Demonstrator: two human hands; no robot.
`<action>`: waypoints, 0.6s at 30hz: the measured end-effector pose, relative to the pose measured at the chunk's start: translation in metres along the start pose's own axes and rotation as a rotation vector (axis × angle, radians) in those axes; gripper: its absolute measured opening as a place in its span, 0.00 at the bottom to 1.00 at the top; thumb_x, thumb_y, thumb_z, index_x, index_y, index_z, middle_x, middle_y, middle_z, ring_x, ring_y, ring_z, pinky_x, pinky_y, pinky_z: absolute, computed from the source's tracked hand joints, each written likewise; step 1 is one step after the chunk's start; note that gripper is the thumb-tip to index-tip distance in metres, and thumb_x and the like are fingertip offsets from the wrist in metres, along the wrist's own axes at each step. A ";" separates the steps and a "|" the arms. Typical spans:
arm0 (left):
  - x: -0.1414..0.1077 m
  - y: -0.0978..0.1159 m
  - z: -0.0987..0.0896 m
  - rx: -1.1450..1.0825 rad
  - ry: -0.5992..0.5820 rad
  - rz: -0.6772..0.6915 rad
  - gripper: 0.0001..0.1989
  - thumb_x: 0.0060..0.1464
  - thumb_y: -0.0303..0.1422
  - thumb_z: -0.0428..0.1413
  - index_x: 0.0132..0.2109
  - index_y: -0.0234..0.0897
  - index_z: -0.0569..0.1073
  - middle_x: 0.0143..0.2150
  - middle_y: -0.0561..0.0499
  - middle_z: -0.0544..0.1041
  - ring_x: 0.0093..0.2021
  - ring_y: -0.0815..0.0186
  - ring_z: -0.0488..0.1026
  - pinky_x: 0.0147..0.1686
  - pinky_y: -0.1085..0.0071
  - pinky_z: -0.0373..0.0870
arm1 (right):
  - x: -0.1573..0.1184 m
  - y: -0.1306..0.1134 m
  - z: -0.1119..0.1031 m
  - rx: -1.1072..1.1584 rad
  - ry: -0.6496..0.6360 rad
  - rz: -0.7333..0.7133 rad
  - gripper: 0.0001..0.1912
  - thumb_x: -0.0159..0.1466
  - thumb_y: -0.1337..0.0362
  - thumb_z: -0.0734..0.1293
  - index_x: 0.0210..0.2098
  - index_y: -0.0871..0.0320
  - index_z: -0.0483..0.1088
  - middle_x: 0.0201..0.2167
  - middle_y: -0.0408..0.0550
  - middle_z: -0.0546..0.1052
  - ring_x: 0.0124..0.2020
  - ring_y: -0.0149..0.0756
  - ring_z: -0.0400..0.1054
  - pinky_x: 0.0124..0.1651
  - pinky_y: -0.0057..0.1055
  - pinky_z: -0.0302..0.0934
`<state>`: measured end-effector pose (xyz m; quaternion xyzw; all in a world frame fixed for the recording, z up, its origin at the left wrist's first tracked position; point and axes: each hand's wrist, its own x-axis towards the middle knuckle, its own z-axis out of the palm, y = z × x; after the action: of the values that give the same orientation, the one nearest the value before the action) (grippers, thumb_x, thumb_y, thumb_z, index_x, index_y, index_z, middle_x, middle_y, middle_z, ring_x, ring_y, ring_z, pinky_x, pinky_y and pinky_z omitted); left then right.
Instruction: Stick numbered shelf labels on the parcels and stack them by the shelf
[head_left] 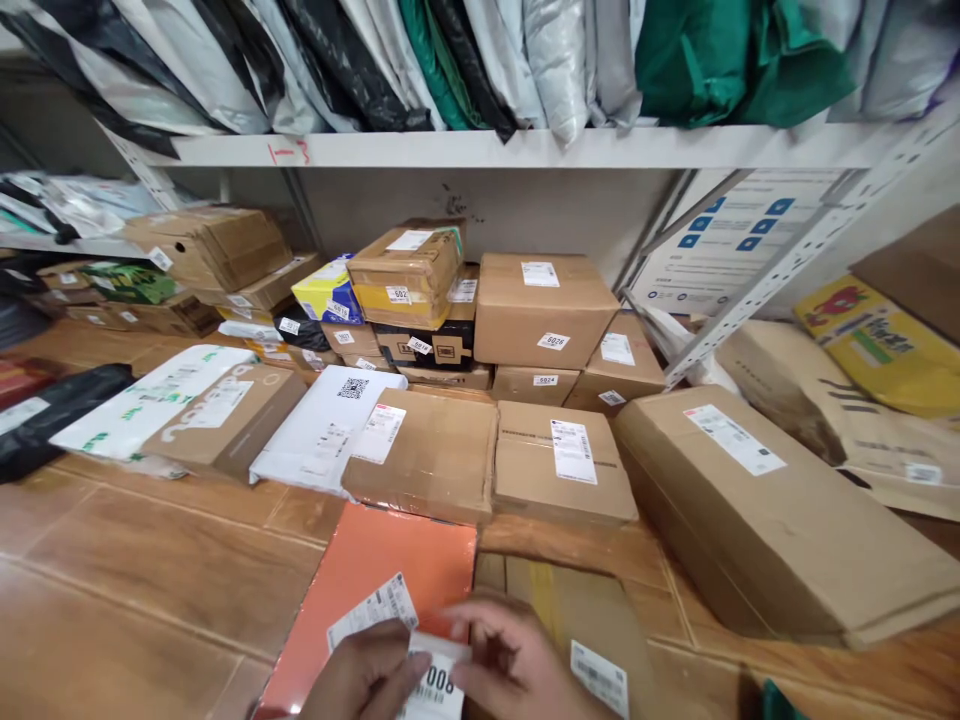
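While hands hold paper, cardboard boxes lie beyond.

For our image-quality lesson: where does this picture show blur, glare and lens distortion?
Head view: the right hand looks smeared, probably by motion, though 008 on the held label is legible; head view: pale glare touches the brown surface at lower left; head view: the long cardboard box at right seems stretched by a wide lens.
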<state>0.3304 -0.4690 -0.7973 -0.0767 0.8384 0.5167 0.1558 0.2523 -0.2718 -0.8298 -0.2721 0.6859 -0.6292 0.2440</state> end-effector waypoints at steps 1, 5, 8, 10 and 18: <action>0.005 0.001 0.003 -0.022 0.020 0.004 0.28 0.52 0.57 0.46 0.21 0.36 0.68 0.25 0.51 0.66 0.30 0.65 0.62 0.32 0.71 0.61 | 0.002 -0.002 0.011 0.015 0.049 -0.002 0.14 0.59 0.53 0.68 0.38 0.55 0.76 0.28 0.45 0.71 0.23 0.30 0.61 0.25 0.26 0.56; 0.021 -0.003 0.011 -0.307 0.039 -0.107 0.28 0.40 0.61 0.55 0.29 0.37 0.71 0.25 0.54 0.65 0.28 0.67 0.60 0.30 0.71 0.59 | 0.011 0.000 0.022 0.095 0.192 0.074 0.18 0.58 0.48 0.67 0.30 0.58 0.74 0.19 0.41 0.65 0.20 0.29 0.57 0.24 0.26 0.53; 0.028 -0.003 0.014 -0.370 0.142 -0.121 0.30 0.38 0.63 0.54 0.24 0.37 0.65 0.22 0.56 0.61 0.25 0.69 0.57 0.28 0.71 0.57 | 0.016 -0.002 0.021 0.189 0.226 0.155 0.22 0.52 0.44 0.71 0.28 0.58 0.73 0.19 0.41 0.66 0.21 0.29 0.57 0.27 0.27 0.54; 0.032 -0.002 0.014 -0.306 0.262 -0.099 0.31 0.38 0.65 0.52 0.20 0.39 0.57 0.20 0.58 0.54 0.24 0.70 0.52 0.26 0.71 0.53 | 0.020 -0.005 0.024 0.256 0.230 0.199 0.24 0.48 0.42 0.72 0.26 0.58 0.72 0.20 0.41 0.68 0.22 0.30 0.58 0.28 0.28 0.56; 0.050 -0.001 0.006 -0.399 0.147 -0.055 0.29 0.37 0.60 0.57 0.22 0.39 0.59 0.21 0.59 0.55 0.24 0.71 0.52 0.26 0.72 0.51 | 0.039 -0.003 0.021 0.196 0.359 0.194 0.25 0.47 0.40 0.72 0.24 0.59 0.71 0.22 0.45 0.72 0.25 0.34 0.64 0.32 0.31 0.59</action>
<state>0.2845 -0.4625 -0.8174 -0.1663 0.7263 0.6609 0.0903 0.2380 -0.3142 -0.8287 -0.0635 0.6768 -0.7049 0.2024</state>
